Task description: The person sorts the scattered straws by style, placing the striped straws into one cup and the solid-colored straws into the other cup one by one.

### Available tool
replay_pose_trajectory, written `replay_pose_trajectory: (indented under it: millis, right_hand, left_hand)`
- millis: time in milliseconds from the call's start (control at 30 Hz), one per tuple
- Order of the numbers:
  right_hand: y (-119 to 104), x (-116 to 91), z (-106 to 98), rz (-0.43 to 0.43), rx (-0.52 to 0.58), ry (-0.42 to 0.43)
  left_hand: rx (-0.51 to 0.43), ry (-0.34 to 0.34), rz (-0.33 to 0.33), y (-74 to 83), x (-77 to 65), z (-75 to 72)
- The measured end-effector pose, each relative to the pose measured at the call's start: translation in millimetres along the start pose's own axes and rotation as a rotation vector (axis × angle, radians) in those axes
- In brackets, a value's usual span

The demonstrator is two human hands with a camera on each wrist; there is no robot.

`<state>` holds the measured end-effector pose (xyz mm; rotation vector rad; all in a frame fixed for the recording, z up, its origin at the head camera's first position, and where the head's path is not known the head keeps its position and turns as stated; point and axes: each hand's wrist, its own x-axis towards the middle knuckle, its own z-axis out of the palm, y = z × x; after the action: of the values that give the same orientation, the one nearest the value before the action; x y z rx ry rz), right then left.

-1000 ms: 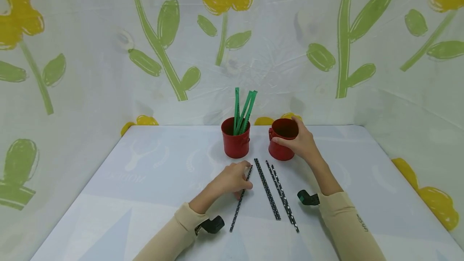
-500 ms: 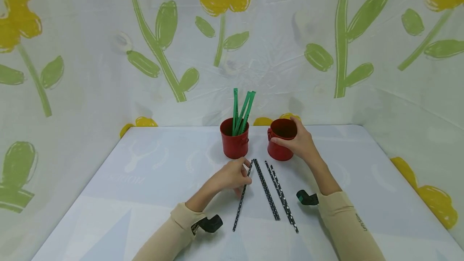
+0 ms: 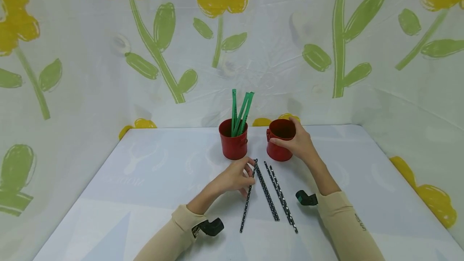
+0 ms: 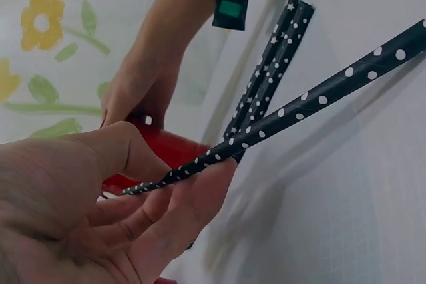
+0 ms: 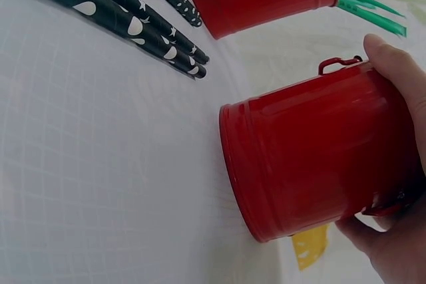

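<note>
My left hand (image 3: 235, 176) pinches a black straw with white dots (image 4: 299, 108) between thumb and fingers, its lower end slanting toward me over the table. With fingers spread across the rim, my right hand (image 3: 299, 140) grips a red bucket (image 5: 313, 154), which stands upright at the back of the table. Inside this bucket nothing shows in the head view. Between the two hands lie several more black patterned straws (image 3: 280, 196), some with dots and some with stars. Just left of the held bucket stands a second red bucket (image 3: 233, 148) with several green strips (image 3: 241, 114) in it.
The pale table (image 3: 152, 196) has its back edge close behind both buckets. A white curtain (image 3: 275, 63) printed with yellow flowers hangs behind the table and along its sides. A black wrist camera (image 3: 212, 226) sits at each cuff.
My left hand has moved slightly right with the straw, whose upper end now stands near the lying straws. The right hand keeps its grip on the bucket.
</note>
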<state>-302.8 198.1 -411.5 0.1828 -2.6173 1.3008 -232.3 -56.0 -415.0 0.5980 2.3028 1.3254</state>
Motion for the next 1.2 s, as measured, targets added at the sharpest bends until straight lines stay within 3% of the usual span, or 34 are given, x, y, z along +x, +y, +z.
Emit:
replay_pose_trajectory:
  millis: [400,733,1200]
  right_hand:
    - [0,1,1,-0.021,0.017,0.004]
    - [1,-2,0,-0.047,0.007,0.019]
    - [3,-1,0,-0.043,0.022,0.015]
  left_hand:
    - [-0.071,0.050,0.093,8.8,4.8,-1.9]
    - [-0.001,0.184,0.224,27.9,28.9,-5.6]
    - [0.035,0.370,0.272,33.5,54.3,-11.3]
